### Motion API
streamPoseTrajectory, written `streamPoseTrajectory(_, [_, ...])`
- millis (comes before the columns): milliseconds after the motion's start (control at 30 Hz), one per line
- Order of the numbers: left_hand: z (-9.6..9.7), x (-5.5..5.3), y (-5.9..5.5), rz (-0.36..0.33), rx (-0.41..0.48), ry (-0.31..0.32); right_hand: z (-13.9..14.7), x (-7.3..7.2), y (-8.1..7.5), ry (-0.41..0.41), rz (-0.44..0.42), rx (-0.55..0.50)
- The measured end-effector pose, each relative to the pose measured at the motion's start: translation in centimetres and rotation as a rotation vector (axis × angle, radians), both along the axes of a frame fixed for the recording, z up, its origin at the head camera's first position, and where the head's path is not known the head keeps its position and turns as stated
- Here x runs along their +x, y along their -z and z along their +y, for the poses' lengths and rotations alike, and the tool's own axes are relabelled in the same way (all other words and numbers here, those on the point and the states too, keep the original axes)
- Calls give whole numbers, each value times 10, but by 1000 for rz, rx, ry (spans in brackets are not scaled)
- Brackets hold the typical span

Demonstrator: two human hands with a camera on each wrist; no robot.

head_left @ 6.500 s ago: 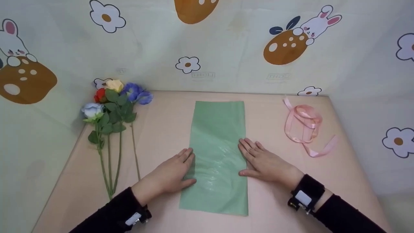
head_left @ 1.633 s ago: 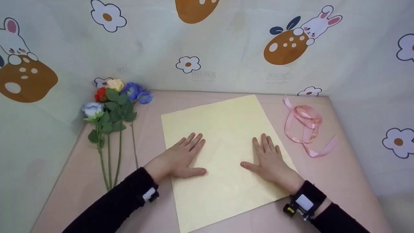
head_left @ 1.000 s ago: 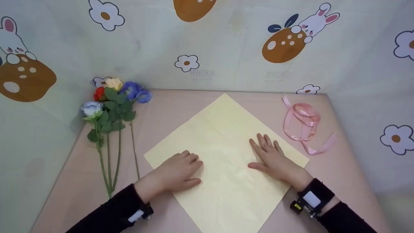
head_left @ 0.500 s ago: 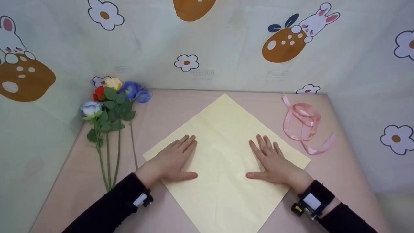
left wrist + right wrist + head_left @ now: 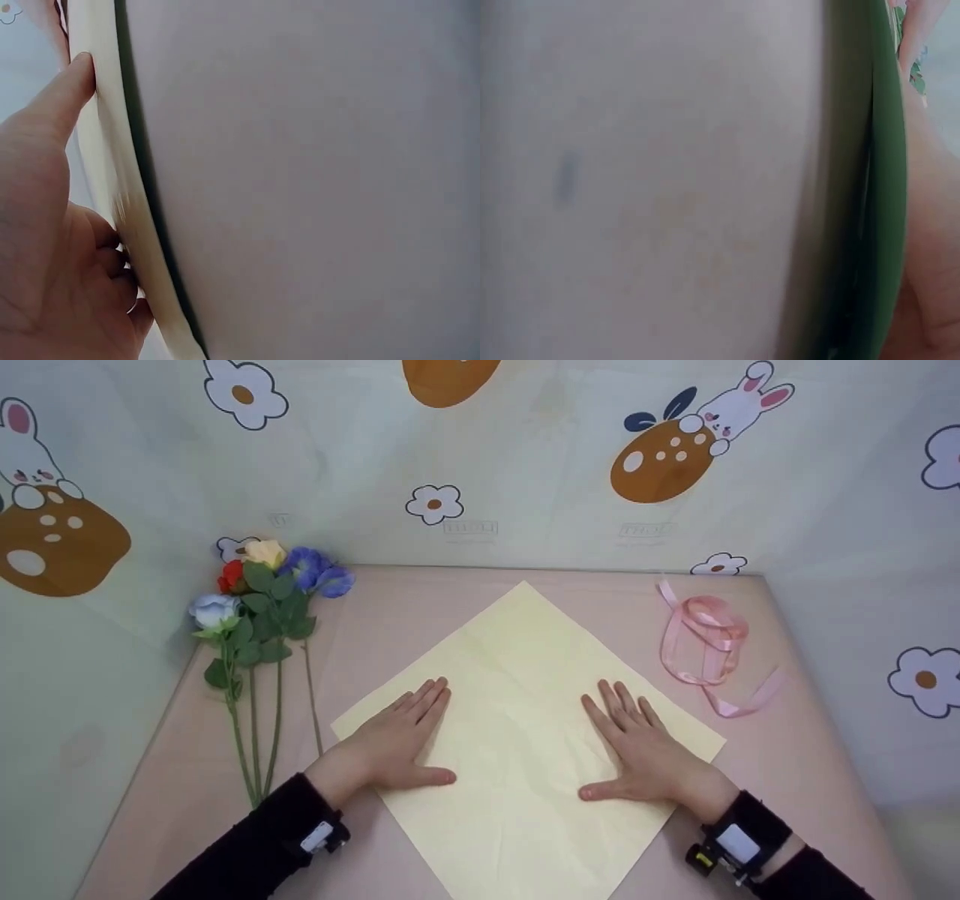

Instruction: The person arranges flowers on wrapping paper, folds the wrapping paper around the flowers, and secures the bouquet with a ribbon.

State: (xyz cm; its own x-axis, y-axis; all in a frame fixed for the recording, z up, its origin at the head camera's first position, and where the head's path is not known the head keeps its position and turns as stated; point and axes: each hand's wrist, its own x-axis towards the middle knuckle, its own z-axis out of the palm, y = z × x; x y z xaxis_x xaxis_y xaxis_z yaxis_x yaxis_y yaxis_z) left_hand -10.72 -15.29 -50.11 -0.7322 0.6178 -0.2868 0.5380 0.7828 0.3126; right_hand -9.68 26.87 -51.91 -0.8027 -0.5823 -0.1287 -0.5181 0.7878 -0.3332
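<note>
A pale yellow sheet of wrapping paper (image 5: 517, 720) lies spread on the table like a diamond, one corner toward the back wall and its near corner cut off by the bottom of the head view. My left hand (image 5: 397, 742) rests on its left part, fingers straight and thumb out. Opposite it, my right hand (image 5: 641, 750) rests flat on the right part, fingers spread. The left wrist view shows the left thumb and fingers at the paper (image 5: 142, 232) near its edge. A green underside (image 5: 891, 187) shows along the edge in the right wrist view, beside the right hand (image 5: 937, 247).
Several artificial flowers (image 5: 262, 619) with long green stems lie on the left, partly behind the left forearm. A loosely coiled pink ribbon (image 5: 705, 641) is at the back right. Behind the pink table (image 5: 810, 810) hangs a patterned cloth (image 5: 540, 457).
The narrow folded green sheet has been unfolded to its yellow face, then turned from a slant into a diamond. My left hand, briefly curled, has flattened again; both hands have drawn slightly nearer me.
</note>
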Motion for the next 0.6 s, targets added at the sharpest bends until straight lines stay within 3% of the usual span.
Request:
streamPoseTrajectory(333, [-6,7,-1,-25,25,29,10,7,-1,-28,-41,-31])
streamPoseTrajectory(600, [-9,4,2,-51,15,-6,11,6,-2,-46,-31,6])
